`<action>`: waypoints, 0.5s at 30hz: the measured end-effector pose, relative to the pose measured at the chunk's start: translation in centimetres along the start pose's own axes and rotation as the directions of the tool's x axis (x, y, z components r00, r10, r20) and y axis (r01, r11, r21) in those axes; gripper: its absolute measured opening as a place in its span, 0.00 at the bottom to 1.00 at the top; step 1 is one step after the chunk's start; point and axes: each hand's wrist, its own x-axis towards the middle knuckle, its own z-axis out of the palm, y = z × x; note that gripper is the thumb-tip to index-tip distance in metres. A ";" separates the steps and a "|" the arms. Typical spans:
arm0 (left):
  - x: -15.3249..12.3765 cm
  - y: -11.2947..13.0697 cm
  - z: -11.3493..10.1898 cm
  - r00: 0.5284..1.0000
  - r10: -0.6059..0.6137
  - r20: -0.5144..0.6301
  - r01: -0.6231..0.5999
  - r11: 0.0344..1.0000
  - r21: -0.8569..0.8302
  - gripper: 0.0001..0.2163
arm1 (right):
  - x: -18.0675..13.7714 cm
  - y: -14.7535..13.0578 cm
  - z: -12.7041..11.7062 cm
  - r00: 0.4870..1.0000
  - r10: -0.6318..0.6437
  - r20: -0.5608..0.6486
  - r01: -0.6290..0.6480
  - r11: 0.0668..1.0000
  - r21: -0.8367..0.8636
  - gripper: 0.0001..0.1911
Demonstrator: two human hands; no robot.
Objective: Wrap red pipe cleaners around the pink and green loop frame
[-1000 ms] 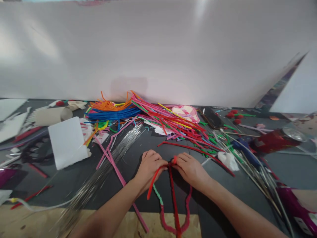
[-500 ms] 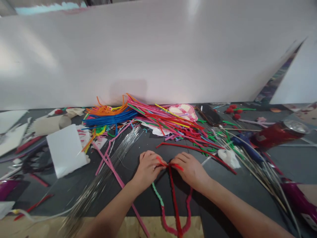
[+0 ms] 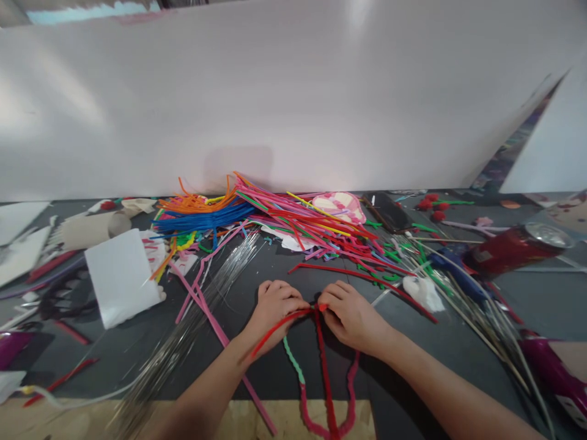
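Observation:
My left hand [image 3: 274,307] and my right hand [image 3: 352,315] meet low in the middle of the dark table, fingers pinched together on a red pipe cleaner [image 3: 323,360]. Its loose end runs back under my left wrist, and a long red strand hangs toward me. A pink and green twisted pipe cleaner loop [image 3: 347,397] lies beneath both hands, reaching the table's front edge.
A big heap of coloured pipe cleaners [image 3: 275,220] lies behind my hands. A fan of thin silver wires [image 3: 202,305] and a white paper sheet [image 3: 120,278] lie left. Sticks, a red can [image 3: 513,247] and a purple object [image 3: 550,366] crowd the right.
The red pipe cleaner's free end swung from pointing up between my hands down to the left under my left wrist. Both hands stayed pinched at the same spot.

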 end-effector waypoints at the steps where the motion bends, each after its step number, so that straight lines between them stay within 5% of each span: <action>1: 0.0 0.0 0.0 1.000 -0.006 0.001 0.006 1.000 0.007 0.06 | 0.0 0.0 0.0 1.000 -0.006 0.000 0.006 1.000 0.008 0.07; 15: 0.2 0.1 -0.3 1.000 0.008 0.003 -0.008 0.999 -0.036 0.06 | -0.1 0.7 0.9 0.999 0.041 0.022 -0.039 0.995 -0.093 0.06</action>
